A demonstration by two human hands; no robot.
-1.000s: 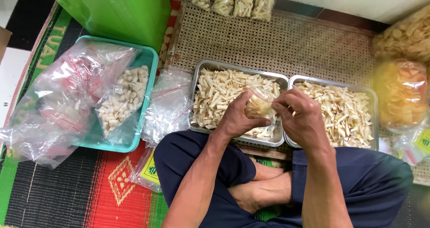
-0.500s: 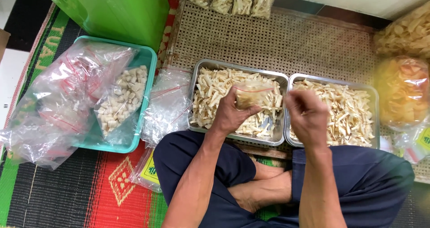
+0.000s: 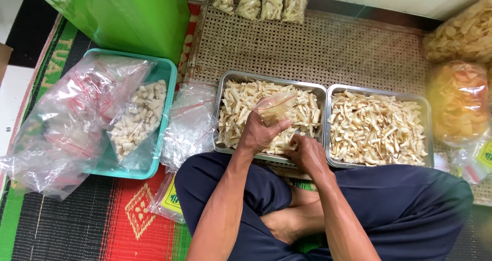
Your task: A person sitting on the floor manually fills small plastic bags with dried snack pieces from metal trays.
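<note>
Fingers of the left hand (image 3: 259,134) pinch a small clear plastic bag with a red seal strip (image 3: 275,107), holding it partly filled with pale chips above the left rectangular metal tray of pale cracker strips (image 3: 229,79). The right hand (image 3: 306,153) is curled low at the near edge of that tray, among the strips beside the rim; whether it grips any chips cannot be told from this angle. A second metal tray of the same strips (image 3: 424,103) sits touching the first on its right, on the woven rattan mat (image 3: 328,46). Further left lie a teal plastic basket (image 3: 169,71) with loose clear bags and pale cubes, and four filled small packets (image 3: 259,2) at the mat's far edge. The bag hangs from one side only, so its mouth could sag shut or tip, and strips might spill back onto the tray or over its rim onto the mat if the hold slackens. Compared with one second ago, the hands have parted: the right has dropped from the bag to the tray edge, and the left has carried the bag slightly further over the tray.
</note>
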